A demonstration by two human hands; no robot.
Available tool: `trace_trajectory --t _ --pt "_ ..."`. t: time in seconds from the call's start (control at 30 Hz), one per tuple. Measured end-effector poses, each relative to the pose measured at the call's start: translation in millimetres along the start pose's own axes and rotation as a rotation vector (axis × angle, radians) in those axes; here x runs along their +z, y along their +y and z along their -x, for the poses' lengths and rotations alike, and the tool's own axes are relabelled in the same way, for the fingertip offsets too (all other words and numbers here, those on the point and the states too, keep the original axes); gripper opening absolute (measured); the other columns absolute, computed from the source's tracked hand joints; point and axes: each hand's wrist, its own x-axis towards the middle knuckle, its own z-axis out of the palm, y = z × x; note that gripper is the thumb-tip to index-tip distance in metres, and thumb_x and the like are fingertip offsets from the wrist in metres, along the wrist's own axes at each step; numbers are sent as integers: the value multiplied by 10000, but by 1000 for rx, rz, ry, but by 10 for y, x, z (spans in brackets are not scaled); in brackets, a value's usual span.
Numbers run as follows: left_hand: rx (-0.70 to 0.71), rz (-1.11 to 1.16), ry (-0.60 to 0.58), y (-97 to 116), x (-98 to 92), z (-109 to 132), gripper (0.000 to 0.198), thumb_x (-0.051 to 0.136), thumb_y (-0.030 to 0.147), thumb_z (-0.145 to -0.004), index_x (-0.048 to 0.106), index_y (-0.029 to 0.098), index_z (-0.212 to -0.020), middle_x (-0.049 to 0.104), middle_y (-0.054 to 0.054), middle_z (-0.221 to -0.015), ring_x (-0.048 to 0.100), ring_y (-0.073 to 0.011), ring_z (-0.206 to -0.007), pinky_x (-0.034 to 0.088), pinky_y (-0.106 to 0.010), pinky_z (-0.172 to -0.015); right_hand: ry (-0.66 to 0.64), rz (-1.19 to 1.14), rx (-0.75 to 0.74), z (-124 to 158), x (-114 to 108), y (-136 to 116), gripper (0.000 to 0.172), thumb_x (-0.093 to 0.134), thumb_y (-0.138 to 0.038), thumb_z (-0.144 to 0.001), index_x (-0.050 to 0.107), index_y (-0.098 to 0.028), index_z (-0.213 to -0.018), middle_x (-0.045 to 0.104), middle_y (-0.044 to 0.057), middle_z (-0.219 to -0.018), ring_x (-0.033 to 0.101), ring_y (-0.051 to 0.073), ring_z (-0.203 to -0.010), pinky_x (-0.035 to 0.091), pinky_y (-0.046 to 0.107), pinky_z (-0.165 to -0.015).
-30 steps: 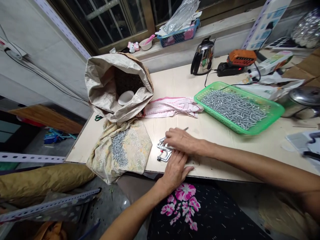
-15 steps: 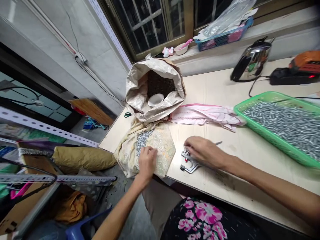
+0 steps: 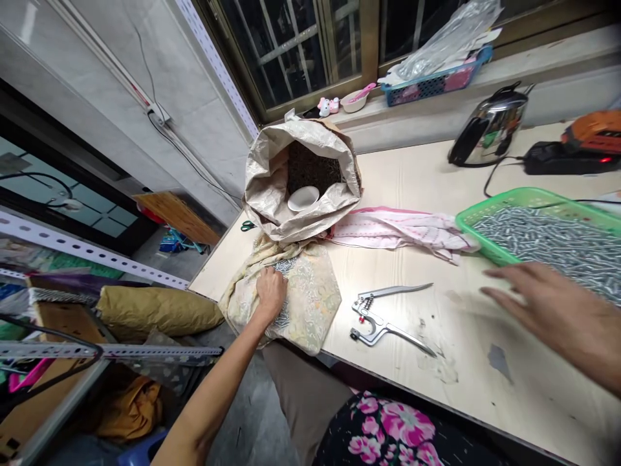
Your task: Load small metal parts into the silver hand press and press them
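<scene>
My left hand [image 3: 270,292] rests curled on a pile of small metal pieces [image 3: 285,265] lying on a patterned cloth [image 3: 310,298] at the table's left front corner; what its fingers hold is hidden. My right hand [image 3: 548,309] hovers with fingers stretched out above the table [image 3: 466,362], just in front of a green basket [image 3: 473,223] full of small metal pieces. Silver pliers [image 3: 383,317] lie free on the table between the two hands.
A crumpled paper sack [image 3: 272,181] with dark contents and a white bowl [image 3: 303,198] stands behind the cloth. A pink cloth [image 3: 402,228] lies beside it. A kettle [image 3: 488,126] and a charger [image 3: 567,155] stand at the back. Perforated metal strips [image 3: 97,254] lie left of the table.
My right hand let go of the pliers and moved right toward the green basket. My left hand went left onto the metal pieces on the cloth. The view swung left.
</scene>
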Motion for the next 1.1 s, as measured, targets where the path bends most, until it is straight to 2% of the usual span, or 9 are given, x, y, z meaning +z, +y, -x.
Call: trace_trajectory --t 0.1,0.2,0.5,0.57,0.63,0.73,0.8,0.93,1.1 --pt "-60 3 -59 -6 -46 -31 286 503 276 -888 733 106 -902 665 -165 -1006 553 -319 -1037 447 -361 -770 -138 -137 -121 43 244 -518 430 321 -521 -987 615 -209 -1013 615 104 -993 612 225 -834 496 386 -725" --pt "-26 -5 -63 3 -72 -36 293 470 224 -885 734 104 -924 662 -167 -1040 555 -315 -1055 449 -360 -789 -239 -226 -174 25 398 -873 325 345 -397 -1005 611 -211 -1025 613 88 -1005 612 201 -869 493 339 -722" --pt "77 18 -8 -3 -105 -114 293 442 156 -841 719 79 -898 665 -200 -1018 565 -324 -1052 453 -392 -851 -457 -83 -206 111 644 -1237 228 422 -227 -984 596 -183 -844 586 63 -879 563 198 -792 395 340 -704" --pt "78 156 57 24 -172 -58 264 466 163 -815 710 99 -891 681 -165 -978 591 -292 -1003 458 -372 -854 -455 -93 -215 147 638 -1249 158 472 -238 -968 592 -184 -880 586 60 -906 553 202 -818 374 342 -722" --pt "66 450 66 120 -253 88 236 501 220 -805 704 124 -877 700 -104 -890 628 -233 -868 480 -329 -802 -435 -102 -226 174 641 -1246 98 501 -224 -952 580 -187 -907 585 54 -920 537 198 -821 350 338 -723" --pt "86 941 -106 402 -330 422 303 558 359 -794 711 131 -922 701 -45 -774 619 -160 -670 487 -256 -648 -400 -83 -214 194 685 -1235 111 468 -161 -947 557 -189 -886 578 43 -888 508 186 -783 316 329 -701" --pt "120 1151 -222 632 -328 636 382 585 387 -773 715 113 -1005 707 -47 -761 612 -143 -636 475 -231 -593 -388 -61 -216 194 721 -1234 125 458 -133 -939 541 -185 -863 571 39 -867 491 181 -765 300 324 -691" --pt "135 1262 -318 969 -238 851 363 618 399 -750 743 123 -949 728 -66 -797 634 -156 -690 477 -226 -596 -322 -17 -282 182 745 -1251 173 439 -65 -917 532 -182 -829 562 31 -819 460 176 -733 279 322 -685" --pt "151 1245 -348 1062 -130 875 305 637 409 -758 740 131 -827 728 -61 -757 643 -168 -698 473 -236 -620 -138 73 -365 201 703 -1296 254 397 -15 -920 551 -177 -801 555 36 -772 426 184 -708 264 334 -690"
